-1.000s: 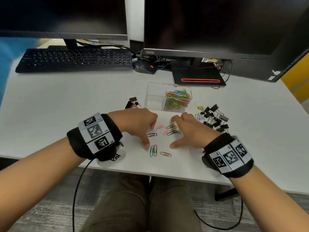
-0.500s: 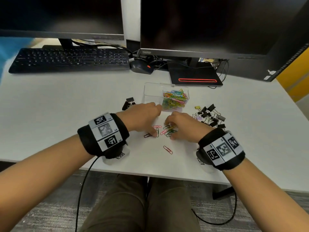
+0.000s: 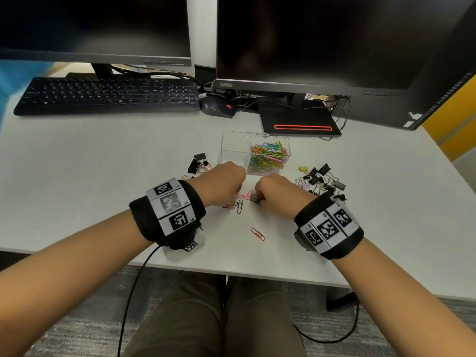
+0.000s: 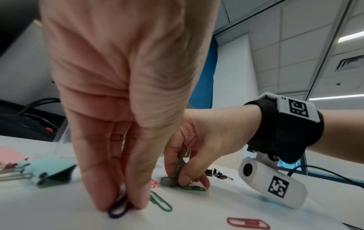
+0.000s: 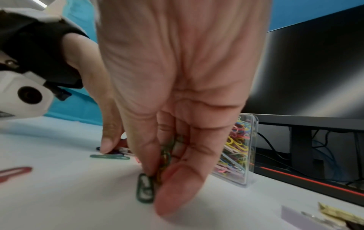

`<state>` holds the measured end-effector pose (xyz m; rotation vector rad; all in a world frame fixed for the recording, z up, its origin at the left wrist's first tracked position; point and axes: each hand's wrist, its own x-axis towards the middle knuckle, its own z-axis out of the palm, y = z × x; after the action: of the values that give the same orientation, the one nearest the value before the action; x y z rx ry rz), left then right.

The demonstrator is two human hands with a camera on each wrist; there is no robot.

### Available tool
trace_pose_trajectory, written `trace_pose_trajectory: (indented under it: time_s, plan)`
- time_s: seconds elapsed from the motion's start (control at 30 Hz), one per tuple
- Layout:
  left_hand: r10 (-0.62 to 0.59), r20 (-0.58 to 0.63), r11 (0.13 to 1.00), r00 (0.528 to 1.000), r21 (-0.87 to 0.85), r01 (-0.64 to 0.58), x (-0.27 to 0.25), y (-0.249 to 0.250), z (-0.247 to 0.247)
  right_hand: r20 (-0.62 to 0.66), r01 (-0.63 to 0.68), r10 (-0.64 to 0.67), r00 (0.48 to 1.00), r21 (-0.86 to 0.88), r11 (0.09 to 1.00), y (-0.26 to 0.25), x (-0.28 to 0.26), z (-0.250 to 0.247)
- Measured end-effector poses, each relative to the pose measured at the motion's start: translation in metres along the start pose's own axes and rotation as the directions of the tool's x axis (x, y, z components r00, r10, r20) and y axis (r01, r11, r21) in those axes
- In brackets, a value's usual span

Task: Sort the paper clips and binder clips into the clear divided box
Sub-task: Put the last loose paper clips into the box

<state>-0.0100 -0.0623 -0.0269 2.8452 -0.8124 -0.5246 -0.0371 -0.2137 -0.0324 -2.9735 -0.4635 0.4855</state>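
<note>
The clear divided box (image 3: 233, 148) stands mid-desk; its right compartment holds a heap of coloured paper clips (image 3: 269, 157), its left one looks bare. Just in front of it, my left hand (image 3: 224, 186) pinches a dark purple paper clip (image 4: 118, 209) against the desk. My right hand (image 3: 273, 197) pinches a bunch of paper clips (image 5: 164, 161), with a dark green clip (image 5: 145, 191) at its fingertips. Loose pink clips (image 3: 244, 195), a green clip (image 3: 240, 206) and a red clip (image 3: 257, 233) lie on the desk. Binder clips sit in piles left (image 3: 198, 163) and right (image 3: 323, 180) of the box.
A keyboard (image 3: 108, 95), a mouse (image 3: 217, 108) and two dark monitors stand at the back, with a black monitor base (image 3: 298, 119) right behind the box. The desk's front edge (image 3: 257, 275) is close to my wrists, cables hanging below it.
Both hands moved forward toward the box and drew together, fingers curling onto paper clips. The scattered clips between them are gathered; the red clip stays behind near the front edge.
</note>
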Motion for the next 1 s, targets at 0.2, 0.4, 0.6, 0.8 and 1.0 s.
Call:
trace_pose_trajectory:
  time_s: [0.2, 0.4, 0.6, 0.8, 1.0]
  plan:
    - [0.030, -0.047, 0.998, 0.998, -0.048, -0.033, 0.006, 0.003, 0.001, -0.031, -0.042, 0.045, 0.999, 0.076, 0.996, 0.007, -0.003, -0.010]
    - [0.058, -0.079, 0.995, 0.995, -0.072, -0.063, 0.009, 0.005, 0.003, -0.329, -0.020, 0.105, 0.938, 0.253, 0.967, 0.025, -0.008, -0.051]
    - [0.011, -0.087, 0.998, 0.996, -0.061, -0.016, 0.007, 0.004, 0.006, -0.399, -0.042, 0.104, 0.911, 0.160, 0.986, 0.032, 0.026, -0.076]
    - [-0.025, -0.071, 0.999, 0.997, 0.022, 0.027, 0.004, -0.002, 0.007, -0.503, -0.021, 0.128, 0.855, 0.212, 0.977, 0.045, 0.021, -0.071]
    - [0.022, -0.005, 1.000, 1.000, 0.000, -0.022, 0.004, -0.004, 0.006, -0.622, 0.062, 0.178, 0.763, 0.345, 0.937, 0.054, -0.007, -0.070]
